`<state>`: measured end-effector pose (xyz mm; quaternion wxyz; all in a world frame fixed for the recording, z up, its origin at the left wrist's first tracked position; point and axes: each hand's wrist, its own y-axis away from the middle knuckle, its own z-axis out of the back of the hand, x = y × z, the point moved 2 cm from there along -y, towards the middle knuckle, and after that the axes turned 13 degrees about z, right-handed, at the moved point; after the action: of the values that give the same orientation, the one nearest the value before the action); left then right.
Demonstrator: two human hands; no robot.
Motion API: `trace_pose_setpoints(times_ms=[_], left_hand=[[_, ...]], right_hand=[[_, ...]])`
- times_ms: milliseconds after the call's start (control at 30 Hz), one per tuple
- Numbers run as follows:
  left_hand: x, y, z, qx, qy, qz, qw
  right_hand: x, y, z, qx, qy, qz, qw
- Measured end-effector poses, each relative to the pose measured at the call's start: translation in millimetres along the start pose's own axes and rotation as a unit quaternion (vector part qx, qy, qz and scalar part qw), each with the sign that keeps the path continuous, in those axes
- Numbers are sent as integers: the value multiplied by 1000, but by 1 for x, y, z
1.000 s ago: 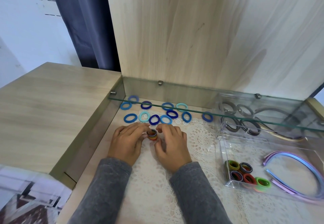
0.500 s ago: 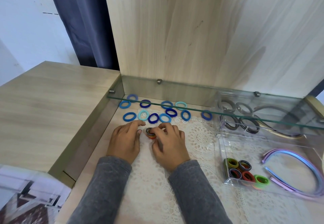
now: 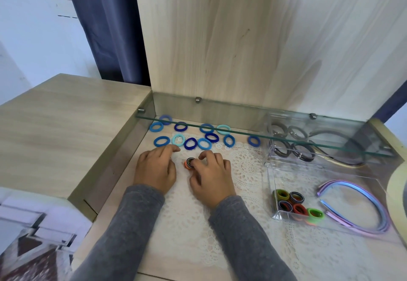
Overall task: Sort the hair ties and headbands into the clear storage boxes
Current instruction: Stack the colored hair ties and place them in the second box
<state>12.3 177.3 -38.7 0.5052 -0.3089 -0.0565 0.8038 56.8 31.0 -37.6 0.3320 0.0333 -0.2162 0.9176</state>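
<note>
Head camera: the clear box point(image 3: 270, 177) is my landmark. Well left of it, the left hand point(image 3: 155, 168) lies relaxed and holds nothing. Between them, the right hand point(image 3: 211, 175) pinches a small stack of hair ties point(image 3: 189, 163). The pinch looks thin, so I fear the stack may slip apart while it is carried to the box.

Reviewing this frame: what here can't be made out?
Head view: number of ties in the stack, partly covered by the right hand pinching it.
Head view: grey items in the far clear box, dimmed by the glass shelf.
Head view: pale round object, cut off by the right edge.
</note>
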Motion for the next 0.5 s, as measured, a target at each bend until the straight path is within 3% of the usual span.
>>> trace_pose_setpoints(times_ms=[133,233,367,500], left_hand=[[1,4,9,-110,-59,-24,992],[-6,12,11,-125,-62,-70,988],[-14,27,3,-29,-23,-95,995],[-21,37,-4,92,-39,-71,992]], right_hand=[[0,6,10,44,9,14,999],[-2,12,23,69,21,16,997],[-6,15,35,131,40,23,990],[-7,16,48,172,37,25,984]])
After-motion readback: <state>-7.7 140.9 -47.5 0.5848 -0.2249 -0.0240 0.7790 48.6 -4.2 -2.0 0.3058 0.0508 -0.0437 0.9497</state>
